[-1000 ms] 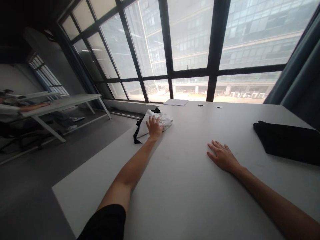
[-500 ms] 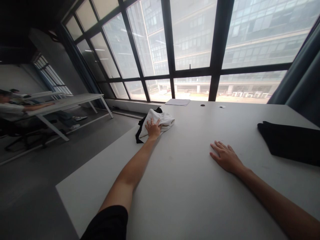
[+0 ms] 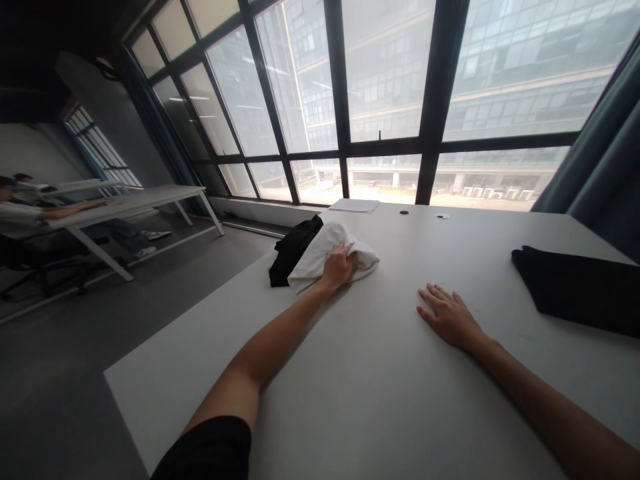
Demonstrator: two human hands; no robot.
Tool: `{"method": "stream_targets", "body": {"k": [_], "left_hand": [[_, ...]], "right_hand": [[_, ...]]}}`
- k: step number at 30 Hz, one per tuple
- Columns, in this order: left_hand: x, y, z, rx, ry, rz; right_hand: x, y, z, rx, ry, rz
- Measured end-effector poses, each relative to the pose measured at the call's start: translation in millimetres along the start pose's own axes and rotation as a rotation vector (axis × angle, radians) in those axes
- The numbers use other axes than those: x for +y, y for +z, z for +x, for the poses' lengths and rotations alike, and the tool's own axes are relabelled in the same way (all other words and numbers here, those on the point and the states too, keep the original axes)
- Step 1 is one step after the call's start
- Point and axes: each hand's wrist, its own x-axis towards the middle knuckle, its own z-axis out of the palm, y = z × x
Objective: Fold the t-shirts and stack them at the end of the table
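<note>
My left hand [image 3: 338, 265] is stretched far out over the white table [image 3: 360, 373] and closed on a crumpled white garment [image 3: 327, 248]. Behind that garment, at the table's left edge, lies a black garment [image 3: 291, 250]. My right hand [image 3: 449, 316] rests flat on the table top with its fingers spread and nothing under them. It lies well to the right of the white garment.
A folded black cloth [image 3: 580, 288] lies at the table's right side. A sheet of paper [image 3: 353, 205] sits at the far edge by the window. Left, across open floor, a person [image 3: 30, 215] sits at another white table [image 3: 125, 202].
My left hand closed on the white garment and pulled it to the right and nearer, off the black garment beneath it. My right hand stayed flat.
</note>
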Motion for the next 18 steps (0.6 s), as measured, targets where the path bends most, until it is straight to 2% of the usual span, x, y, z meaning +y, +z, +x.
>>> {"method": "stream_targets", "body": {"k": [3, 6, 18], "left_hand": [[14, 23.8, -19, -0.149, 0.078, 0.044], [15, 34.5, -28, -0.242, 0.112, 0.099], [10, 36.9, -26, -0.214, 0.136, 0.139]], "right_hand": [[-1, -1, 0, 0.001, 0.002, 0.001], [-1, -2, -1, 0.002, 0.0, 0.004], [-1, -2, 0, 0.005, 0.0, 0.007]]}}
